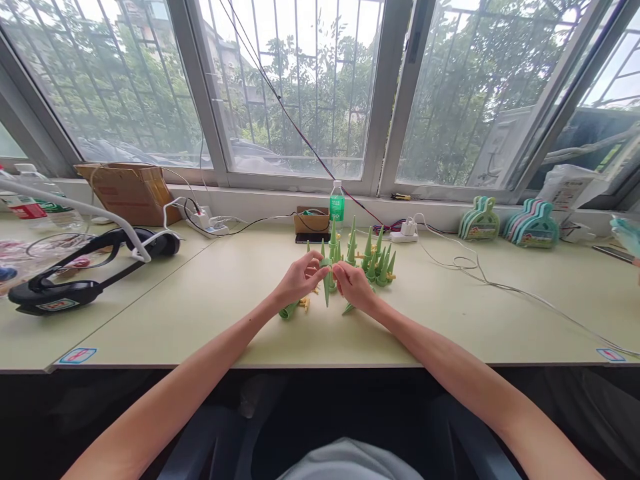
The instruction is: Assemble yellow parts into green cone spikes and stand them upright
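Observation:
My left hand is closed on a green plant watering spike, whose tapered tip points down over the table. Fingertips of my right hand are pinched together right beside the spike's upper part; what they hold is too small to make out. Behind both hands, several green spikes stand with their points up, small yellow valve pieces among them. Near my left wrist a green spike lies on its side next to some yellow valves. Another green tip shows under my right hand.
A black headset lies at the left by a cardboard box. A green-labelled bottle and a small open box are at the back. White cables and bundled hangers are on the right. The table ends close to me.

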`<state>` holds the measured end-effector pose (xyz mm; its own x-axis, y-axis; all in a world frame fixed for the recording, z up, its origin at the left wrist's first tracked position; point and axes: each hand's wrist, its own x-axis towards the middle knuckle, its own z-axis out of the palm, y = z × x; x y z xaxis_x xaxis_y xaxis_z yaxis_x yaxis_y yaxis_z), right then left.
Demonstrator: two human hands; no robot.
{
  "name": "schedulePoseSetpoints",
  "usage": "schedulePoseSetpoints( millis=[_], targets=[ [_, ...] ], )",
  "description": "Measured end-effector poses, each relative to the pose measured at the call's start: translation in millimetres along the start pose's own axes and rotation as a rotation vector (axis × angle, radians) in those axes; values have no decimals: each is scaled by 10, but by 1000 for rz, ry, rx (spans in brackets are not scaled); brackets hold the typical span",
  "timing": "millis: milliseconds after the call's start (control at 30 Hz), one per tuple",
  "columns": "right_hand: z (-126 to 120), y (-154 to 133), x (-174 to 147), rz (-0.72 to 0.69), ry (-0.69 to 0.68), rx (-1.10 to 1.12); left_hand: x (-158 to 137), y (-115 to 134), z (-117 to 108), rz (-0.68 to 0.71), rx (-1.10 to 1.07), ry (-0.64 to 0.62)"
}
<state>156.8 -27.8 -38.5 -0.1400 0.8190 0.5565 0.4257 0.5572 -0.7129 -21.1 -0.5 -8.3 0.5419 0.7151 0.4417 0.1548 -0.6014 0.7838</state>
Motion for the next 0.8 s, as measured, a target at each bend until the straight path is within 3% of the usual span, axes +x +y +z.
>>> schedulePoseSetpoints(
  millis=[433, 800],
  targets=[
    [-15, -91, 8, 112, 17, 99, -19, 15, 7, 69, 157, -3],
    [2, -83, 13, 104, -2, 124, 11, 18, -11, 58, 50, 32]
  ],
)
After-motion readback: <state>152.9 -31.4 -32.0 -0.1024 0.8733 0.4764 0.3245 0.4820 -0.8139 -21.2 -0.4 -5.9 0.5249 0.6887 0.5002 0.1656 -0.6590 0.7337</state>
